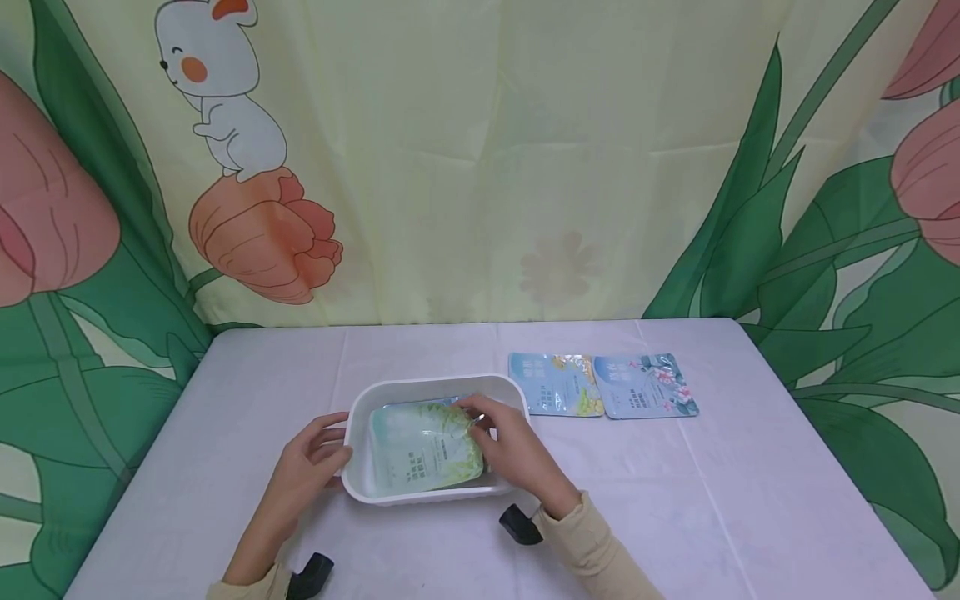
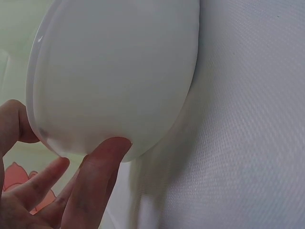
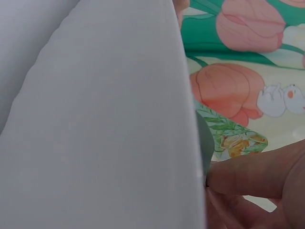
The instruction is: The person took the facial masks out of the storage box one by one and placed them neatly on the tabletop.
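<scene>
A white plastic basin (image 1: 427, 501) stands on the table, with a green facial mask packet (image 1: 423, 450) lying in it, printed with leaves. Another packet's blue edge shows behind it. At the basin's left end my left hand (image 1: 311, 458) holds the rim; in the left wrist view its thumb (image 2: 102, 167) presses the outer wall. My right hand (image 1: 513, 446) reaches over the right rim and pinches the green packet's right edge. In the right wrist view the basin wall (image 3: 109, 124) hides much of this, though a leafy packet corner (image 3: 238, 140) shows past the fingers.
Two more flat packets lie side by side behind and right of the basin: a blue and yellow one (image 1: 555, 385) and a blue one with pink flowers (image 1: 647, 386). A white cloth covers the table (image 1: 697, 508). A printed curtain (image 1: 450, 167) hangs behind.
</scene>
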`<action>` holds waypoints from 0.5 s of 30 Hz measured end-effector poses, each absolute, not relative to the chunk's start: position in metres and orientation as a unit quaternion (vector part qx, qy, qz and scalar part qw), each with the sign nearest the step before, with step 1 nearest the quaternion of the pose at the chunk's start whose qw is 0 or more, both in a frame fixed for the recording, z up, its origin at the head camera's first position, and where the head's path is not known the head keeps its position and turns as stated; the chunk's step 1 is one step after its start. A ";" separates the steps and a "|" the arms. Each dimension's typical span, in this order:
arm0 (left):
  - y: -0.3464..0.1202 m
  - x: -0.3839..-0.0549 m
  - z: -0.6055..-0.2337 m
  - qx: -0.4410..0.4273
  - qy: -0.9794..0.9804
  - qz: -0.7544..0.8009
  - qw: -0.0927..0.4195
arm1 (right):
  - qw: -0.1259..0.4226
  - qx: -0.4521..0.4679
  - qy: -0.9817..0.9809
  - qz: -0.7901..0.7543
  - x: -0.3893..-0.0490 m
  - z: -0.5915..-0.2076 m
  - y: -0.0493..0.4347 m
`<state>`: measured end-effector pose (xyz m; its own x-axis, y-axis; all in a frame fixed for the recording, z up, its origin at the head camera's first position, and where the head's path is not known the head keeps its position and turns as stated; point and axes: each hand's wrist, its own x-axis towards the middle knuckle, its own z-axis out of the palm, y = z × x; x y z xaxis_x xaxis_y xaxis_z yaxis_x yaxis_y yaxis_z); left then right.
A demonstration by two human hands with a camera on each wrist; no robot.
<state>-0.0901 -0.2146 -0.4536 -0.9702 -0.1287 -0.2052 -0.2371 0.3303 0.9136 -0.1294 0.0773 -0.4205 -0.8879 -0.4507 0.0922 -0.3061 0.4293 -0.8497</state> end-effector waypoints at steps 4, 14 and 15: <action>-0.214 -0.090 -0.453 -0.113 0.815 0.567 0.049 | 0.066 -0.226 0.835 -0.497 -0.129 -0.418 0.081; -0.214 -0.090 -0.453 -0.115 0.819 0.560 0.048 | 0.039 -0.215 0.839 -0.498 -0.130 -0.412 0.089; -0.215 -0.091 -0.454 -0.115 0.819 0.560 0.048 | 0.037 -0.213 0.841 -0.496 -0.130 -0.412 0.091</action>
